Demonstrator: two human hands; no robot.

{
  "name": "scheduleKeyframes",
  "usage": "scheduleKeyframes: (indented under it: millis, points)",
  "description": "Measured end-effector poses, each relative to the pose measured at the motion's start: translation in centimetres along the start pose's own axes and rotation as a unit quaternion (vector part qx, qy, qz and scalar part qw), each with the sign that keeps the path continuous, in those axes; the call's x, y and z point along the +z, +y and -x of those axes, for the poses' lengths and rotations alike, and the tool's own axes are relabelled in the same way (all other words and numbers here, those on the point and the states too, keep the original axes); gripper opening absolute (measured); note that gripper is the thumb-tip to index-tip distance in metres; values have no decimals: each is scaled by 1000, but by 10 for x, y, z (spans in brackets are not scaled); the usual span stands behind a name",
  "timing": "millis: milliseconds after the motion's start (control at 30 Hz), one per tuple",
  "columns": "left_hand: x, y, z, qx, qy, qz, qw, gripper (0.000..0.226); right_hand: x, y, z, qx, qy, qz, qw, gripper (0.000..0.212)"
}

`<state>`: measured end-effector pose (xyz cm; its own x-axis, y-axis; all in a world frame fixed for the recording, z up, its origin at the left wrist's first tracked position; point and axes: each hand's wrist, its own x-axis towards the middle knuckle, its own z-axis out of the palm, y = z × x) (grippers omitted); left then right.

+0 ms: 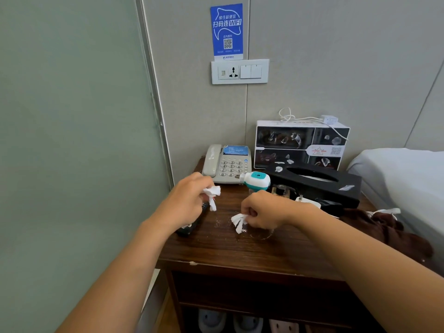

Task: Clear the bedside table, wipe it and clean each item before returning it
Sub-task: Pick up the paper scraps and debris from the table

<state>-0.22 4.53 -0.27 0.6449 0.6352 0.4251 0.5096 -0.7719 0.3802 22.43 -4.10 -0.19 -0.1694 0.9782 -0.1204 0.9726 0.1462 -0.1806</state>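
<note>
Fingers (204,188) of the left hand (185,203) are curled round a crumpled white tissue scrap (212,194), held just above the worktop (216,246) at mid-frame. Right of it, the right hand (262,212) pinches a second torn tissue piece (237,222) low against the dark wooden surface, where pale crumbs (219,222) lie scattered between the two hands. Beneath the left wrist a black remote control (192,224) lies partly hidden. Behind the hands sit a grey telephone (228,164), a teal-and-white plug-in device (257,180) lying on its side, and a black tissue box (317,183). Further back stands a white-framed display box (300,145) with a white charger and cable (329,120) on top. A brown cloth (384,231) drapes over the worktop's right edge, beside the bed (408,169).
</note>
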Motion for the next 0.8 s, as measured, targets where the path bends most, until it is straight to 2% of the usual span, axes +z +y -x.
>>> scheduleKeyframes:
  millis: [67,167,267,400,533,633,800]
  points:
    - [-5,3,3,-2,23,14,1000,26,-4,2,10,3,37,1,999,13]
    - [-14,10,8,-21,57,43,997,14,-11,5,32,0,78,17,997,28]
    - [-17,24,18,-29,65,81,994,14,-15,4,60,2,89,26,996,20]
    - [-12,46,39,-18,21,101,995,13,-9,-7,92,-3,99,9,995,14]
    - [-10,57,70,-32,-9,115,993,19,6,-25,118,-20,100,-9,995,18]
    - [-4,67,97,-28,-60,118,991,17,18,-49,142,-43,99,-43,993,13]
    - [29,86,148,7,-172,99,980,22,68,-77,166,-51,16,-108,993,7]
